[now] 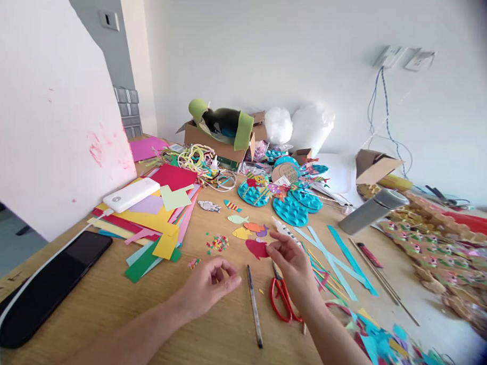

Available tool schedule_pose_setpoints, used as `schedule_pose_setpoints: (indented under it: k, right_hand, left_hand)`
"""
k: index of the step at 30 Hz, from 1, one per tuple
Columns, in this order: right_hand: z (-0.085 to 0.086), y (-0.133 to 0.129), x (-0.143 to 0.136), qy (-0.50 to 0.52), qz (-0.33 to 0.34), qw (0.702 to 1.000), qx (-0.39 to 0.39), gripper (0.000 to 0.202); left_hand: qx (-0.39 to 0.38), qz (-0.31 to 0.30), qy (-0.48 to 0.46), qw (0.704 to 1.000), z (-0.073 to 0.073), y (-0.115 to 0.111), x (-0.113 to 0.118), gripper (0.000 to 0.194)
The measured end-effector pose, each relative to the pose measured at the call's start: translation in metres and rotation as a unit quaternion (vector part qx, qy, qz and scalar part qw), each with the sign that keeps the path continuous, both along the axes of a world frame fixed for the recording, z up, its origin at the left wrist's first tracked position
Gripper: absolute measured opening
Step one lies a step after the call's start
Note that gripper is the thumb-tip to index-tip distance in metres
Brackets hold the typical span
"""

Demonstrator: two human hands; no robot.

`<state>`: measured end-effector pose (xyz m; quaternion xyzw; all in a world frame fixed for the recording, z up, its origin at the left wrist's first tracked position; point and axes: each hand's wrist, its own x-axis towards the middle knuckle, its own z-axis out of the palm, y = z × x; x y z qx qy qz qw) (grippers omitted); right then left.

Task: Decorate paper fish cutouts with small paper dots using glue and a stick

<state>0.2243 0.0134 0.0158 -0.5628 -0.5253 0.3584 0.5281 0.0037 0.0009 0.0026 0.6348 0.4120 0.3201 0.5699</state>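
Observation:
My left hand (213, 282) hovers over the wooden table with its fingers curled and a gap between thumb and fingertips, holding nothing. My right hand (291, 261) has its thumb and a finger at the right edge of a dark red paper fish (257, 249); whether it grips the fish I cannot tell. Beyond lie orange (253, 226), yellow (241, 233), and pale green (238, 219) paper fish. Small confetti pieces (218, 243) are heaped left of the red fish. A pen (255, 308) lies between my hands, and red-handled scissors (281, 298) lie partly under my right hand.
Coloured paper sheets (174, 177), a white power bank (132, 194) and a black phone (56, 277) are at left. Blue scalloped pieces (290, 211) stand at the back. At right are a grey bottle (372, 211), blue strips (350, 258) and paper scraps (393, 347).

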Motion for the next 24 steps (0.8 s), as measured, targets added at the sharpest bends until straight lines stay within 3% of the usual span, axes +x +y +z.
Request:
schedule_pose_setpoints:
  k: [3, 6, 10, 13, 18, 24]
  right_hand:
    - [-0.004, 0.05, 0.012, -0.073, -0.01, 0.997, 0.01, 0.044]
    - [-0.009, 0.101, 0.018, -0.23, -0.053, 0.972, -0.006, 0.035]
    - [-0.019, 0.143, 0.018, -0.31, -0.085, 0.947, -0.024, 0.029]
    - [-0.024, 0.15, 0.02, -0.374, -0.099, 0.921, -0.035, 0.031]
    - [-0.019, 0.134, 0.036, -0.481, -0.119, 0.869, -0.017, 0.034]
    - [-0.007, 0.115, 0.037, -0.579, -0.009, 0.815, -0.025, 0.037]
  left_hand:
    - [0.04, 0.011, 0.027, 0.999, -0.001, -0.004, 0.002, 0.032]
    - [0.092, 0.02, 0.05, 0.994, -0.004, -0.006, 0.002, 0.028]
    - [0.139, 0.016, 0.079, 0.987, -0.008, -0.006, 0.002, 0.02]
    - [0.155, 0.015, 0.09, 0.984, -0.008, -0.008, 0.002, 0.016]
    - [0.172, 0.002, 0.101, 0.98, -0.009, -0.01, 0.001, 0.016]
    - [0.188, -0.01, 0.115, 0.975, -0.01, -0.011, 0.001, 0.016]
